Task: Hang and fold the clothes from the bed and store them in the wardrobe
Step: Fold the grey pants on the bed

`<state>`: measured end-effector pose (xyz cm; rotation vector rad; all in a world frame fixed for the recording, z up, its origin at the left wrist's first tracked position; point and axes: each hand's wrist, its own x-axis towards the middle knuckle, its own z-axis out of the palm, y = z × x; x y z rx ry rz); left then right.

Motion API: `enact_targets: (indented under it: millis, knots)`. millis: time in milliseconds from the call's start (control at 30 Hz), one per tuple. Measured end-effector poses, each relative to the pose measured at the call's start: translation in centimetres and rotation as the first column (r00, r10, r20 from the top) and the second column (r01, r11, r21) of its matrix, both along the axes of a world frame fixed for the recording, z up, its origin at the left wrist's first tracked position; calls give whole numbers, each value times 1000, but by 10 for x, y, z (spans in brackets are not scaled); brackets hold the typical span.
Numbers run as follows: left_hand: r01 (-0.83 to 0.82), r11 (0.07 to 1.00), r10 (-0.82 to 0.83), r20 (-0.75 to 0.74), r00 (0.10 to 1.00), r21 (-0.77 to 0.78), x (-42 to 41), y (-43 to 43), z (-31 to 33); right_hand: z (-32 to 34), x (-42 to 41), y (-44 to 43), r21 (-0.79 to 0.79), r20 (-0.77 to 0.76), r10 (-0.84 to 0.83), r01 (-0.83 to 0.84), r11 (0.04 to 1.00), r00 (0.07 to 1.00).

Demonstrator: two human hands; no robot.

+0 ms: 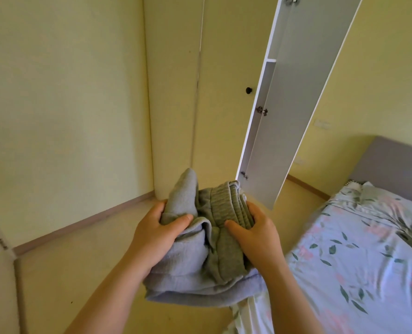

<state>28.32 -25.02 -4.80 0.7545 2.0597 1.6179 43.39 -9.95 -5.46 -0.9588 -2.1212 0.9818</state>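
Centrally, the left-hand grip [156,227] curls round one side of a folded bundle of soft grey fleece clothes [200,266], held in the air between both grips. The right-hand grip [255,232] clasps the ribbed waistband side. The bundle is probably light and floppy, so it is best supported from underneath. Beyond the right-hand grip is an open white wardrobe door [294,92].

Wardrobe opening [260,131] is seen only as a narrow slit, shut in by the closed door [219,104] on the left and the open door [296,104] on the right. The open door's lower edge is found just beyond the grey clothes [200,256] gripped by left hand [156,227] and right hand [258,232]. The right side is blocked by the bed [356,249]. Bare floor [91,261] is open on the left, up to the wall [67,104].
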Motion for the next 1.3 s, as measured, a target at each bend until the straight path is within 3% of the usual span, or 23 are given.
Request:
enact_targets:
  millis: [433, 700, 1067, 1300]
  knots:
    - [68, 997, -70, -60, 996, -27, -92, 120, 5, -3, -84, 105, -34, -34, -92, 91, 995, 995]
    - [224, 974, -224, -13, 974, -42, -126, 201, -2, -10, -100, 163, -55, 4, -239, 239, 969, 971]
    - [479, 877, -479, -11, 878, -30, -184, 327, -7, -11, -134, 232, -45, 17, -515, 515, 856, 857]
    - [637, 770, -637, 18, 771, -35, -170, 395, -11, -9, -115, 262, -69, 62, -664, 667, 742, 745]
